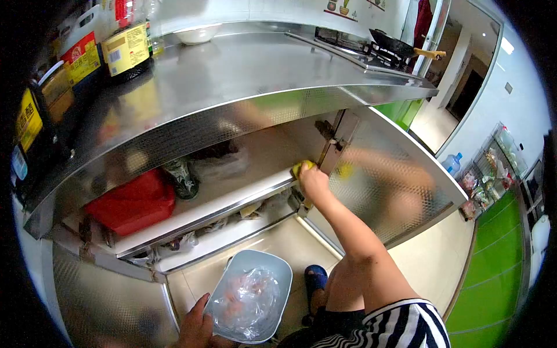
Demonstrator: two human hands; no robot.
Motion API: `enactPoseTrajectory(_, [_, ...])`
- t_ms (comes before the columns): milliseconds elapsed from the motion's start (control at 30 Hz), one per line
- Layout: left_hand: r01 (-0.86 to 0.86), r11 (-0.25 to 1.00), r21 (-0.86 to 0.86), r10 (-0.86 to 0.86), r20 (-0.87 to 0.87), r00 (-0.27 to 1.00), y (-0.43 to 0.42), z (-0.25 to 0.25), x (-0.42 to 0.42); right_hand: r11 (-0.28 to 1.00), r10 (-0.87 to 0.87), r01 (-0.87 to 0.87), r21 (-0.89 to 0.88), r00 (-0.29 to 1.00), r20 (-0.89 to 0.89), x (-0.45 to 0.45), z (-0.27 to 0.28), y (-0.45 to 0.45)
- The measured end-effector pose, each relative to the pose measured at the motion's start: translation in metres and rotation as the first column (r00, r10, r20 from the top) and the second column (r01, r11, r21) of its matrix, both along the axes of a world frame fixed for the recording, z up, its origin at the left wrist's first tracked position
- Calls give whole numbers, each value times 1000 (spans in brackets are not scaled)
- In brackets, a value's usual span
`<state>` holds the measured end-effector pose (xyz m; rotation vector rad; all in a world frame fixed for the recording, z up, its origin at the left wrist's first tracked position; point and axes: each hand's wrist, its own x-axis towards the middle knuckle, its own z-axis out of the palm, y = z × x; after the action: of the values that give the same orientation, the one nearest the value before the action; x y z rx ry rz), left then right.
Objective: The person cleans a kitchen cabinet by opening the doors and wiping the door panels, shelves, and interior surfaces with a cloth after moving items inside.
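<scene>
My right hand (314, 184) reaches into the open cabinet, its fingers closed round a small yellow-green cloth or sponge (300, 169). The cloth presses on the right end of the cabinet's white shelf edge (255, 197), close to the door hinge. Down at the bottom, my left hand (197, 326) grips the lower left rim of a pale blue-grey plastic bin (284, 272); some of its fingers are hidden. Crumpled clear plastic bags (246, 301) lie inside the bin. Deeper in the cabinet are a red plastic container (133, 203) and a dark wrapped item (182, 178).
An open cabinet door (394, 174) stands to the right of my arm, another (104, 296) at lower left. Overhead juts the steel counter (243, 69), with bottles (125, 49), a white bowl (198, 36) and a wok (391, 43) on the stove. A blue slipper (316, 278) is on my foot.
</scene>
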<state>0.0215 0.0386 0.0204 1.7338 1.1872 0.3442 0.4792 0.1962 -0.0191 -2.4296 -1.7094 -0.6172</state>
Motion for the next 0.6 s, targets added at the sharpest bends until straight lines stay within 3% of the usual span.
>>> enactPoseTrajectory(167, [11, 1000, 11, -11, 12, 1000, -4, 0, -1, 981, 37, -46, -191, 998, -55, -10, 26, -40])
enactPoseTrajectory(233, [20, 1000, 12, -20, 10, 1000, -6, 0, 0, 983, 177, -184, 22, 969, 172, -9, 30, -43])
enactPoseTrajectory(300, [32, 999, 17, -32, 3, 999, -6, 1, 1, 969, 220, -240, 63, 949, 224, -5, 53, -34])
enactPoseTrajectory(367, [45, 999, 17, -45, 6, 999, -7, 4, 4, 848, 314, -475, 235, 807, 499, -2, 83, -26])
enactPoseTrajectory(433, [59, 998, 6, -59, -25, 998, -8, 21, 16, 966, 230, -260, 0, 853, 468, 8, 89, -16])
enactPoseTrajectory(467, [58, 998, -7, -58, -95, 994, -8, 35, 27, 943, 270, -142, -300, 855, 443, 13, 90, -9])
enactPoseTrajectory(567, [50, 998, -37, -57, -218, 974, -8, 62, 46, 937, 327, -195, -291, 782, 530, 52, 28, 34])
enactPoseTrajectory(600, [46, 998, -38, -54, -226, 973, -8, 60, 46, 930, 240, -87, -357, 880, 410, 41, 25, 35])
